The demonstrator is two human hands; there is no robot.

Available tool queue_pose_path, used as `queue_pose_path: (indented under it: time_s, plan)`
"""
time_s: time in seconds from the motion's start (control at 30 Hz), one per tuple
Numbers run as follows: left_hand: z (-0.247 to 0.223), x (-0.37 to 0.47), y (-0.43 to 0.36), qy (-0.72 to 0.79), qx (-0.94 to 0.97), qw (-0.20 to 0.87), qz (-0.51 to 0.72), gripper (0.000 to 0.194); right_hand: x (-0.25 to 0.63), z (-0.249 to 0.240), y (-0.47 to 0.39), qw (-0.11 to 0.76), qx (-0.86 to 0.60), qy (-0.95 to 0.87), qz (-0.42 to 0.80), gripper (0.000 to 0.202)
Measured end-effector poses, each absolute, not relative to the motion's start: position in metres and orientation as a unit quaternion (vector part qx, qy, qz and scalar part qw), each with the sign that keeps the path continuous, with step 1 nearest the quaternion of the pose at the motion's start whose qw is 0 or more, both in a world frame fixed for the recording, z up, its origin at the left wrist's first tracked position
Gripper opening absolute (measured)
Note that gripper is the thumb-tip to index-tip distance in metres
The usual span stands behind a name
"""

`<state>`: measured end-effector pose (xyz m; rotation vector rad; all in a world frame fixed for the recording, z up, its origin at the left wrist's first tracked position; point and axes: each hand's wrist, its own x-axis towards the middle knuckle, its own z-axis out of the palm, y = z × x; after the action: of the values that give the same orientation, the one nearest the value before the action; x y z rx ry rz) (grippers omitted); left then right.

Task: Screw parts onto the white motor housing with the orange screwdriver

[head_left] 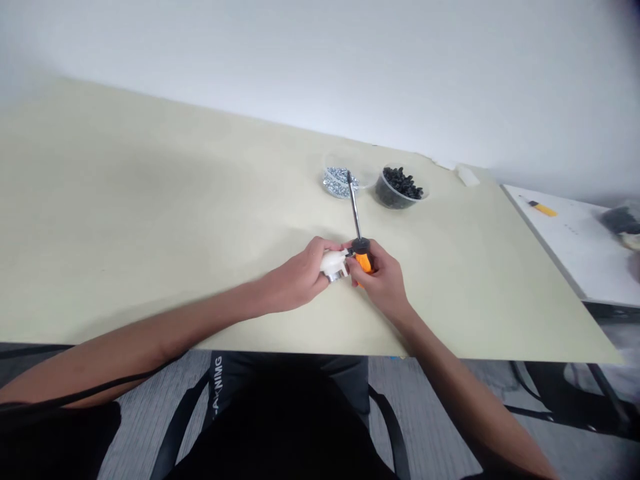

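My left hand (306,273) is closed around a small white plastic part (333,263), which has a shiny metal-looking piece on its lower side. Wrapped in the fingers of my right hand (383,273) is a screwdriver (363,260) with an orange and black handle. Its metal shaft points up and away from me, with the tip over the tub of screws in this view. A small black piece (349,253) sits at the right end of the white part, by my right fingertips; which hand holds it I cannot tell.
Behind my hands stand a clear tub (336,183) of small silvery screws and a clear tub (395,197) of black pieces. A white side table (560,247) at the right bears a yellow-handled tool (543,209). A white scrap (467,175) lies at the back edge.
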<state>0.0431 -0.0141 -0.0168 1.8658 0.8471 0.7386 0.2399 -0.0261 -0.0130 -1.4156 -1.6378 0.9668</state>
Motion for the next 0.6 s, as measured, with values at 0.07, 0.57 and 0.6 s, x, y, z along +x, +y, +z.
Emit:
queue_pose_path:
  time_s: [0.07, 0.57, 0.6]
  plan:
    - [-0.018, 0.045, -0.015, 0.330, 0.765, 0.450, 0.322, 0.039, 0.241, -0.015, -0.026, 0.375, -0.557, -0.646, 0.363, 0.022]
    - [-0.021, 0.045, -0.013, 0.311, 0.815, 0.389, 0.297, 0.041, 0.247, -0.003, -0.022, 0.295, -0.566, -0.693, 0.336, 0.017]
    - [-0.021, 0.044, -0.012, 0.312, 0.820, 0.381, 0.292, 0.040, 0.249, 0.000, -0.022, 0.276, -0.562, -0.716, 0.309, 0.015]
